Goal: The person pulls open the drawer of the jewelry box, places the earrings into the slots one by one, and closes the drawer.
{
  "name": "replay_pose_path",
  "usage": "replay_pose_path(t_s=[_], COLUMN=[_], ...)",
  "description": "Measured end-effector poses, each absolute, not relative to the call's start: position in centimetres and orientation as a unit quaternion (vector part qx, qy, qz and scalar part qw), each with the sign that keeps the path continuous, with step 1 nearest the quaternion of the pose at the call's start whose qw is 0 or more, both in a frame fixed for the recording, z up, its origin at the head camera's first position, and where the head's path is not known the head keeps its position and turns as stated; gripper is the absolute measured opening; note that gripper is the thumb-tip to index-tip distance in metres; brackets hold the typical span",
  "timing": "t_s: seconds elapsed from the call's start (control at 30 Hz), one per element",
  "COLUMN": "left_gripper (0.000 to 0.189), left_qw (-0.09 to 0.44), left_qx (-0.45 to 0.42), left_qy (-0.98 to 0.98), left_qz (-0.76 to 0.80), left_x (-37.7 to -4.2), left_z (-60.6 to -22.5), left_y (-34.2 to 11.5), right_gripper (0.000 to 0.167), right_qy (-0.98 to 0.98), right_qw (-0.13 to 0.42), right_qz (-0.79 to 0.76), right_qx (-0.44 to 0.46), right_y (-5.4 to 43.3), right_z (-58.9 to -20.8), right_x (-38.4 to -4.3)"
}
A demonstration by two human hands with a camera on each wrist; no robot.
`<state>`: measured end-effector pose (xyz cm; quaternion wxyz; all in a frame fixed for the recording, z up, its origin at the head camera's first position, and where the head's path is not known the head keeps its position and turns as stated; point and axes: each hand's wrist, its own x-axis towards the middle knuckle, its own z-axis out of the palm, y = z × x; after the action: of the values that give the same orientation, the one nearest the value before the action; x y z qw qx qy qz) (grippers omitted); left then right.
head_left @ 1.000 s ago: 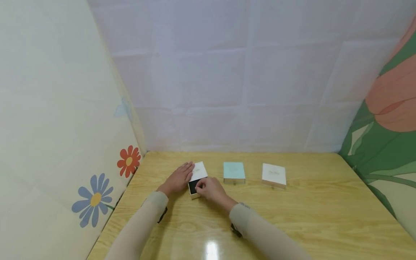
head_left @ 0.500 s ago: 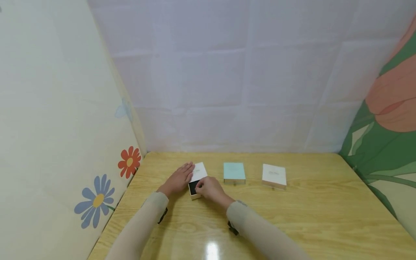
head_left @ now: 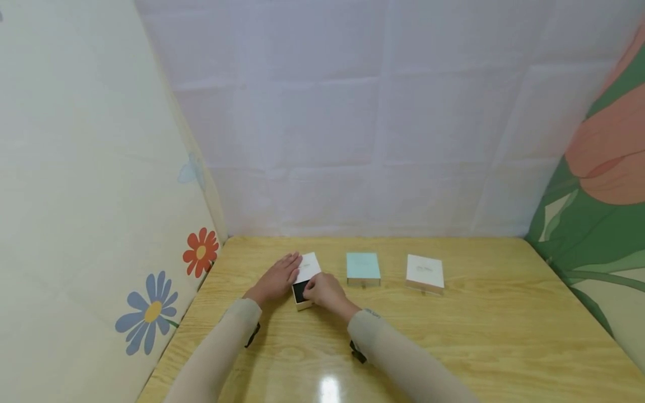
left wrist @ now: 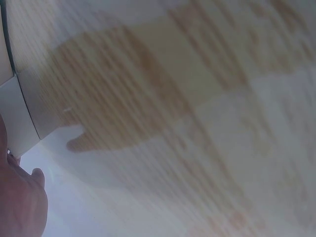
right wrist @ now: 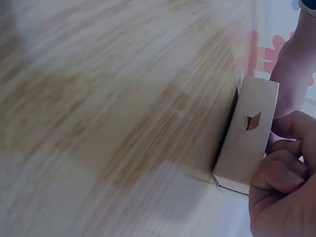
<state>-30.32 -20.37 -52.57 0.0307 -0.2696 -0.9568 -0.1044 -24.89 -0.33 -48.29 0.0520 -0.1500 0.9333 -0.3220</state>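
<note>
A small white drawer box [head_left: 309,265] lies on the table at centre left in the head view, lettering on its top. Its drawer [right wrist: 242,153] stands partly out toward me; the front wall has a small cut notch, and the inside [head_left: 298,290] is black. My left hand [head_left: 274,278] rests on the left of the box's top, fingers extended. My right hand [head_left: 330,294] has its fingers curled, thumb and index finger together over the drawer's black inside. Whatever lies between those fingertips is hidden, so I cannot tell if they pinch anything.
Right of the hands sits a light teal box [head_left: 363,265], and farther right a second white box [head_left: 425,270] with lettering. Both stand on the wooden table [head_left: 504,336]. A pale cloth [head_left: 322,140] hangs behind the table, with flower-printed panels on both sides.
The right wrist and forearm have shifted slightly left, while the right fingers stay over the drawer. The left hand and the boxes look the same.
</note>
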Motion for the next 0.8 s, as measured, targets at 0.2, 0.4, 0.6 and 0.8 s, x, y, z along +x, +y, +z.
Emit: replay_pose_path(t_s=[0.2, 0.4, 0.6, 0.8], left_gripper=[0.055, 0.053, 0.053, 0.054], left_qw=[0.033, 0.047, 0.043, 0.047], left_qx=[-0.269, -0.282, -0.281, -0.277], left_qy=[-0.959, -0.954, -0.953, -0.950], left_qz=[-0.084, -0.091, -0.106, -0.135], left_x=[-30.41, -30.37, -30.00, -29.83], left_z=[-52.83, -52.73, -52.51, -52.33], left_y=[-20.34, -20.34, -20.29, -20.18], right_gripper=[0.008, 0.011, 0.009, 0.011], right_qy=[0.938, 0.934, 0.935, 0.937], right_qw=[0.077, 0.084, 0.076, 0.068], right_qz=[-0.314, -0.322, -0.314, -0.306], right_qx=[-0.124, -0.127, -0.147, -0.156], right_y=[-0.39, -0.42, -0.49, -0.64], right_z=[-48.16, -48.11, -48.35, -48.37], right_x=[-25.00, -25.07, -25.15, -25.09])
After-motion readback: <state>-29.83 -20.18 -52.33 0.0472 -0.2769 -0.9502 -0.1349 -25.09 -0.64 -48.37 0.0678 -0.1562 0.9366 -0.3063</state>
